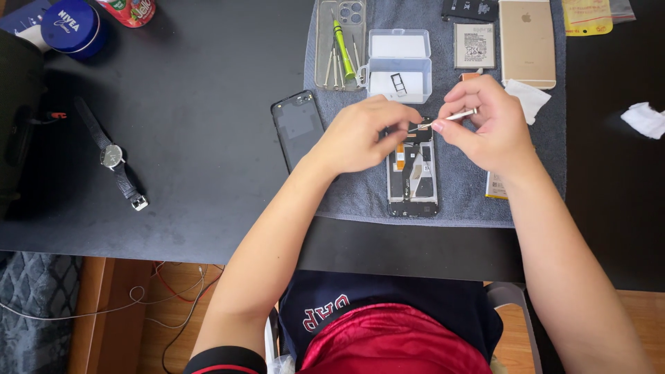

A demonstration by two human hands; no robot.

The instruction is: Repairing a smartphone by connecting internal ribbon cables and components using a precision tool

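Metal tweezers in right hand, over one opened phone.

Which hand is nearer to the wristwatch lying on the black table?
The left hand. It hovers over the opened phone, to the right of the wristwatch. The right hand, holding a thin metal tool, is further right still.

Black counter: grey towel spread at one o'clock, wristwatch at nine, blue tin at eleven, crumpled tissue at three.
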